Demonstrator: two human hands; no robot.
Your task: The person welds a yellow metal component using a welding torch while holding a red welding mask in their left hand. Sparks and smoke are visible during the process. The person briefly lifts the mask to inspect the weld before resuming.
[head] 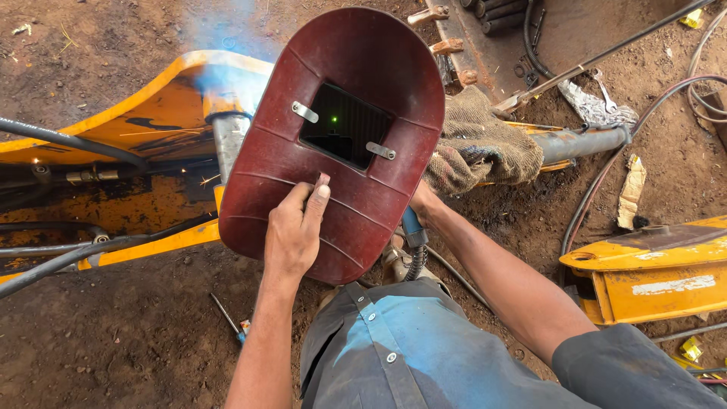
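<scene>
My left hand (294,231) grips the back of a dark red hand-held welding shield (341,83) and holds it up before me. Its dark glass window (344,125) shows a small green spot. My right hand (422,203) is mostly hidden behind the shield's lower right edge; it is closed on a blue-handled welding holder (413,231) with a ribbed black cable below it. Behind the shield lies a yellow machine arm (151,113) with a grey steel pin, blue smoke rising above it and a few sparks at its left.
A brown cloth (485,144) lies draped over the yellow arm by a grey cylinder (583,140). Black hoses (68,140) run at left. Another yellow part (651,265) lies at right. Cables, rods and scrap lie on the dirt ground. A small tool (227,318) lies near my left arm.
</scene>
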